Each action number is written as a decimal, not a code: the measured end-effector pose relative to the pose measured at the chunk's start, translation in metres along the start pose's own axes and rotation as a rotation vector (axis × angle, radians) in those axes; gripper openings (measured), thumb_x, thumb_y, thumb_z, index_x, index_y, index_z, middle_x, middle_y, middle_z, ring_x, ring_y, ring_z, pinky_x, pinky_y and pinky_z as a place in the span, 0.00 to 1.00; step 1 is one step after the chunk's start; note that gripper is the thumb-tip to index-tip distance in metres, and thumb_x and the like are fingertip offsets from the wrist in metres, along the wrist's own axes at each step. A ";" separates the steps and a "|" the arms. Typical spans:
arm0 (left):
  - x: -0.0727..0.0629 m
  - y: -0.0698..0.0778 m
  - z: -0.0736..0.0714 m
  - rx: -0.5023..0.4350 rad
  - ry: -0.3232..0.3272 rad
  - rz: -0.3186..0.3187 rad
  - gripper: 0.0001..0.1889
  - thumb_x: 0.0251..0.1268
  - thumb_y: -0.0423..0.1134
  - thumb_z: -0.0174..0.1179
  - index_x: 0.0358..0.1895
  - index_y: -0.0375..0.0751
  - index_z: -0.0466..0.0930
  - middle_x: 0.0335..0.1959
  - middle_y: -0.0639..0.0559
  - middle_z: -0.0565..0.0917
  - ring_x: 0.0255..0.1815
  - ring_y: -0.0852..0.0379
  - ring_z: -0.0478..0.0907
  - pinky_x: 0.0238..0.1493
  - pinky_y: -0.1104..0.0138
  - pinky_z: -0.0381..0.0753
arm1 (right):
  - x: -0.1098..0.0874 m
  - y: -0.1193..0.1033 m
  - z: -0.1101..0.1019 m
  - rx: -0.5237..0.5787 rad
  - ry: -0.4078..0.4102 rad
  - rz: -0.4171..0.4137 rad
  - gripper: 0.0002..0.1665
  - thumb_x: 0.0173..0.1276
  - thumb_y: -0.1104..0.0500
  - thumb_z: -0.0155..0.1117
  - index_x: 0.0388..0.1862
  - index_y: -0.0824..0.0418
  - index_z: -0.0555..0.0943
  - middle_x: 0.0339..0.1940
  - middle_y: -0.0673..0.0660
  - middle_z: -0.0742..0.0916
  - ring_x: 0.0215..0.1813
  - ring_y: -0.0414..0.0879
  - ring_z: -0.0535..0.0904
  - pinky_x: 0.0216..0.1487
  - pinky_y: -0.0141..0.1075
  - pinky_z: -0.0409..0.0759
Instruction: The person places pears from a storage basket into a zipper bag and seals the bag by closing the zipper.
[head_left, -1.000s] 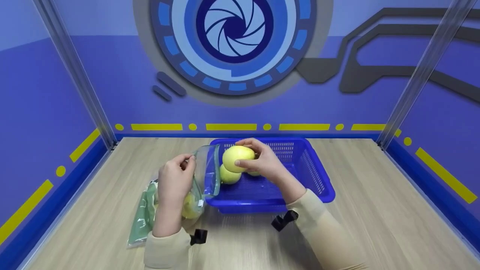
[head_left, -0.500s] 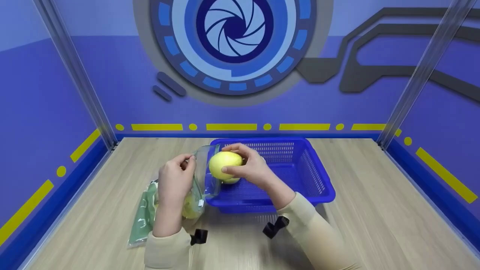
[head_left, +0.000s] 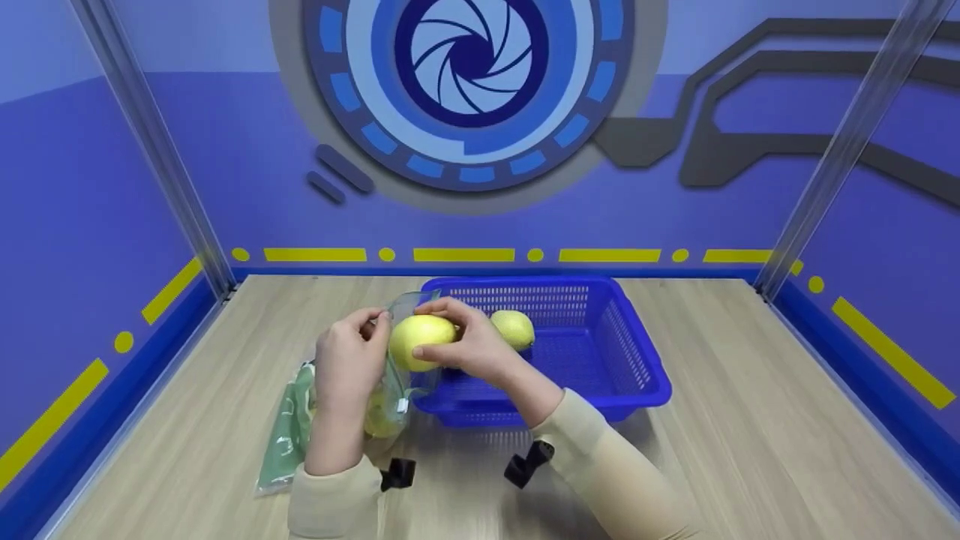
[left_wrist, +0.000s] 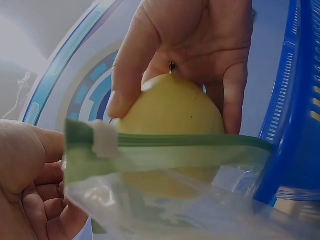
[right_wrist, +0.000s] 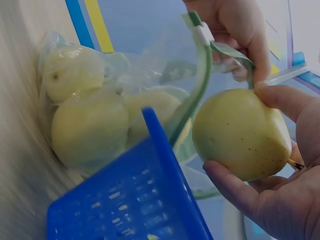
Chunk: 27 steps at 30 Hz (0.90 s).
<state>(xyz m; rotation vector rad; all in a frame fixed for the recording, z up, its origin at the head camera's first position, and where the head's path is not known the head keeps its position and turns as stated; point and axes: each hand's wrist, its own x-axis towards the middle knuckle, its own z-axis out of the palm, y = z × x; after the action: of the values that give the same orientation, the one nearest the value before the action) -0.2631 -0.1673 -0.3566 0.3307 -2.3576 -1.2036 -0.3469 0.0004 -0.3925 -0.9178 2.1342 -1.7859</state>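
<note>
My right hand [head_left: 484,349] grips a yellow pear [head_left: 420,334] between thumb and fingers, its stem toward the palm. The pear is at the mouth of a clear zip bag [left_wrist: 170,152] with a green seal strip and a white slider; in the left wrist view its lower part shows through the plastic. With curled fingers, my left hand [head_left: 349,367] pinches the edge of the bag's mouth and keeps it spread. Several pears [right_wrist: 90,130] lie inside the bag, best seen in the right wrist view. Another pear [head_left: 514,328] sits in the blue basket [head_left: 649,375].
The basket stands directly right of the bag, its left rim close to the bag's mouth. Wooden table [head_left: 757,420] stretches on both sides. A blue patterned wall [head_left: 225,172] closes the back, with side panels left and right.
My right hand has carried the pear left and slightly down, from above the basket to the bag's mouth. The pear behind it in the basket has come into view. My left hand stays put.
</note>
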 end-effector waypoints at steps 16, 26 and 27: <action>-0.003 0.002 -0.002 0.028 0.046 0.052 0.14 0.74 0.41 0.59 0.49 0.35 0.89 0.28 0.44 0.83 0.26 0.53 0.75 0.28 0.69 0.72 | 0.002 0.003 0.024 -0.014 -0.122 0.044 0.26 0.70 0.57 0.70 0.67 0.51 0.79 0.56 0.57 0.84 0.48 0.44 0.79 0.41 0.35 0.81; -0.003 0.002 -0.004 0.014 0.066 0.070 0.14 0.74 0.41 0.59 0.48 0.35 0.89 0.26 0.45 0.81 0.25 0.54 0.73 0.26 0.70 0.69 | -0.001 0.001 0.026 0.118 -0.311 0.068 0.35 0.78 0.60 0.53 0.82 0.50 0.59 0.81 0.55 0.68 0.71 0.49 0.72 0.58 0.39 0.78; -0.003 0.001 -0.004 0.014 0.072 0.077 0.13 0.74 0.41 0.60 0.48 0.35 0.89 0.25 0.45 0.81 0.24 0.54 0.72 0.25 0.70 0.69 | -0.002 0.000 0.027 0.153 -0.330 0.089 0.36 0.79 0.59 0.51 0.83 0.50 0.57 0.83 0.55 0.65 0.74 0.51 0.70 0.61 0.42 0.77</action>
<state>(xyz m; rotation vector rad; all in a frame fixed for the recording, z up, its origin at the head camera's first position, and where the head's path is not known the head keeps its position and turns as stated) -0.2583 -0.1675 -0.3546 0.2812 -2.2969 -1.1211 -0.3309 -0.0210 -0.3992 -0.9833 1.7820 -1.6006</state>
